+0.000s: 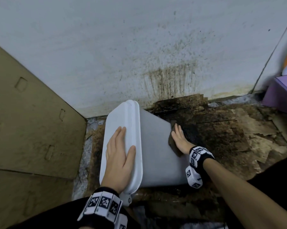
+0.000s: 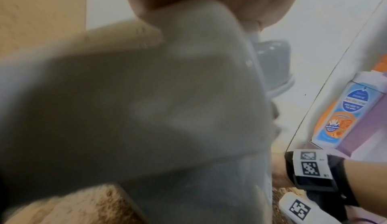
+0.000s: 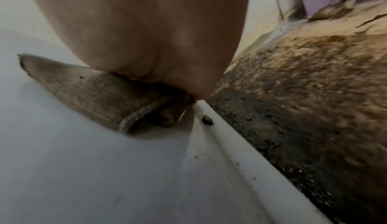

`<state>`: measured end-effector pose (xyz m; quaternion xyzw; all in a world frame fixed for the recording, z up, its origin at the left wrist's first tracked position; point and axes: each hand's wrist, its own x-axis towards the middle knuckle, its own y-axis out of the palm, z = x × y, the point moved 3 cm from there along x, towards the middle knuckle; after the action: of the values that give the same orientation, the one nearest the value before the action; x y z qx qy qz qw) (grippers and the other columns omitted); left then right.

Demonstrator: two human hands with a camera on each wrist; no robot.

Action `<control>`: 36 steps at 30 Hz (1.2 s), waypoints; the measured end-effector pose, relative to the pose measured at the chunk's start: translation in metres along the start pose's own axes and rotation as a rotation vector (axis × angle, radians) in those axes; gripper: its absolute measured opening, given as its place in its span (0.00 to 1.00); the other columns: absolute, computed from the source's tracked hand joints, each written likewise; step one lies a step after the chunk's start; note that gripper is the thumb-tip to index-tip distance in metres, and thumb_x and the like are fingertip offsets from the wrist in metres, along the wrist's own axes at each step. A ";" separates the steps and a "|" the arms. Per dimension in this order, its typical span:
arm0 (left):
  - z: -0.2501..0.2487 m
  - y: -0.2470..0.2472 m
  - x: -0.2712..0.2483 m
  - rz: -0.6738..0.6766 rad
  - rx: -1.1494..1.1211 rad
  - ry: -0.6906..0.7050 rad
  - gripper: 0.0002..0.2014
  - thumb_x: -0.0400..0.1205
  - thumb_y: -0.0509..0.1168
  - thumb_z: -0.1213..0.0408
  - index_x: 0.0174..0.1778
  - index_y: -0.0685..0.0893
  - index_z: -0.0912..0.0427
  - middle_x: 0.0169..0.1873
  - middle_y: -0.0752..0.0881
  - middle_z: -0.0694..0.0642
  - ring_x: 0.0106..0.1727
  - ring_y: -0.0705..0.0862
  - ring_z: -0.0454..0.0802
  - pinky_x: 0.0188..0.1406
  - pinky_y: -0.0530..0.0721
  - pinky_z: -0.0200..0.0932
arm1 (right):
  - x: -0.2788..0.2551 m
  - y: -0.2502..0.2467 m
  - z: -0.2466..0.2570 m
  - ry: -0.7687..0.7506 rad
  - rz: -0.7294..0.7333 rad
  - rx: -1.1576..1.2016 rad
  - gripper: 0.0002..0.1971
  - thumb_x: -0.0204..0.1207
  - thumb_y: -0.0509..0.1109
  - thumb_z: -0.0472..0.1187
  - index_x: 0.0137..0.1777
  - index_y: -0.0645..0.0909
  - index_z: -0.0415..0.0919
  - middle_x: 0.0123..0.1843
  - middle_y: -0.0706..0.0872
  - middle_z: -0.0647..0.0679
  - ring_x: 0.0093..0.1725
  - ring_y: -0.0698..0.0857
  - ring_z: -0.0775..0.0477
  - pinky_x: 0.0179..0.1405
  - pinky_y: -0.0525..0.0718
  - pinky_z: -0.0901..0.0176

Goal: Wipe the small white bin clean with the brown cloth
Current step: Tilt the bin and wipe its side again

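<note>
Stained floor (image 1: pixel 222 129) meets a spattered, perhaps mouldy wall (image 1: pixel 156 55).

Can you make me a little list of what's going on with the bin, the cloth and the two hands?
bin: small white bin, tipped on its side on the dirty floor
lid: white, faces left
left hand: flat on the lid, steadying
right hand: fingers straight, pressing the cloth
cloth: brown cloth, against the bin's far-right edge
wall: stained behind the bin
</note>
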<state>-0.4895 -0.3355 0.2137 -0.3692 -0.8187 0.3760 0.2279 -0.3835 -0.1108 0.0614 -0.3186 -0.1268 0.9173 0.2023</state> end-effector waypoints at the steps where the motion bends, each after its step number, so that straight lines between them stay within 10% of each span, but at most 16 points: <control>1: 0.000 0.000 0.000 0.000 -0.002 0.000 0.33 0.85 0.47 0.41 0.87 0.56 0.47 0.86 0.56 0.42 0.86 0.49 0.37 0.80 0.42 0.28 | -0.001 0.001 -0.002 0.021 0.000 -0.002 0.26 0.94 0.39 0.42 0.88 0.35 0.38 0.89 0.30 0.45 0.87 0.28 0.45 0.83 0.32 0.52; 9: -0.003 0.002 0.002 -0.003 0.024 -0.002 0.33 0.85 0.47 0.42 0.87 0.55 0.48 0.86 0.56 0.44 0.86 0.49 0.38 0.81 0.43 0.31 | -0.003 0.019 0.029 -0.091 -0.087 0.051 0.30 0.92 0.40 0.52 0.87 0.31 0.49 0.88 0.27 0.47 0.87 0.29 0.45 0.86 0.33 0.43; 20: -0.013 0.009 0.003 -0.016 0.034 0.013 0.33 0.85 0.49 0.44 0.87 0.57 0.52 0.86 0.58 0.50 0.87 0.52 0.44 0.84 0.48 0.42 | -0.040 0.032 0.098 -0.503 -0.066 0.018 0.28 0.92 0.41 0.51 0.87 0.32 0.52 0.88 0.27 0.54 0.86 0.27 0.55 0.84 0.31 0.56; 26: -0.015 0.008 0.003 -0.010 0.026 0.013 0.33 0.85 0.49 0.44 0.87 0.57 0.51 0.86 0.58 0.48 0.86 0.52 0.41 0.83 0.47 0.40 | -0.022 0.021 0.040 -0.344 -0.116 -0.009 0.29 0.92 0.40 0.50 0.87 0.33 0.48 0.88 0.29 0.51 0.87 0.31 0.53 0.87 0.34 0.52; 30: -0.017 0.009 0.003 -0.010 0.013 0.014 0.32 0.86 0.50 0.45 0.87 0.57 0.50 0.85 0.58 0.46 0.86 0.52 0.40 0.83 0.48 0.41 | -0.021 0.012 0.002 -0.146 -0.077 -0.017 0.27 0.93 0.39 0.43 0.87 0.32 0.41 0.89 0.31 0.47 0.87 0.31 0.51 0.78 0.31 0.66; 36: -0.015 0.009 0.004 -0.022 0.015 -0.003 0.32 0.85 0.50 0.47 0.87 0.57 0.50 0.85 0.57 0.47 0.85 0.51 0.40 0.82 0.46 0.39 | -0.029 0.027 0.024 -0.207 -0.171 0.015 0.27 0.93 0.38 0.44 0.87 0.32 0.42 0.88 0.31 0.48 0.87 0.31 0.50 0.84 0.30 0.55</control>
<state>-0.4782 -0.3220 0.2167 -0.3579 -0.8202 0.3802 0.2338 -0.3860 -0.1502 0.0850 -0.2086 -0.1669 0.9257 0.2677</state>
